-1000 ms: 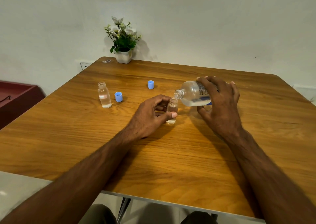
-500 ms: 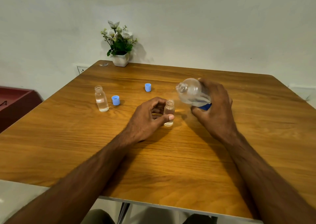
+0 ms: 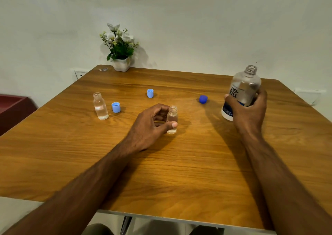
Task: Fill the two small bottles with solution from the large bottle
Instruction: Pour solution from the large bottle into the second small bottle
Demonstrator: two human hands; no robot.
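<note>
- Plain pale wall backs a wooden worktop [image 3: 179,172], with a potted plant [image 3: 120,51] at its far edge; the view has lifted and widened from a second ago, so more of the right side shows.
- Right hand [image 3: 248,109] is wrapped shut round the large bottle [image 3: 241,92], which now stands upright, mouth up, well to the right of the small bottles. A second ago it lay tipped sideways with its mouth at the near small bottle's neck, and half a second ago it was swinging up. I judge the pour into that bottle to be over, at least for now.
- Left hand [image 3: 152,125] keeps its place: thumb and fingers [image 3: 173,125] pinch the near small bottle [image 3: 172,119], which stands on the worktop, open-mouthed. Clear liquid shows low in it; how high it reaches I cannot tell, as the hand covers part of the glass.
- Far small bottle [image 3: 100,106] stands untouched at the left, uncapped, with liquid reaching to about mid-height, as before.
- Dark blue cap [image 3: 203,99] lies between the hands; the right hand hid this spot earlier.
- Two light blue caps [image 3: 115,107] [image 3: 150,93] rest apart from the bottles, unmoved. Capping looks a likely next step.
</note>
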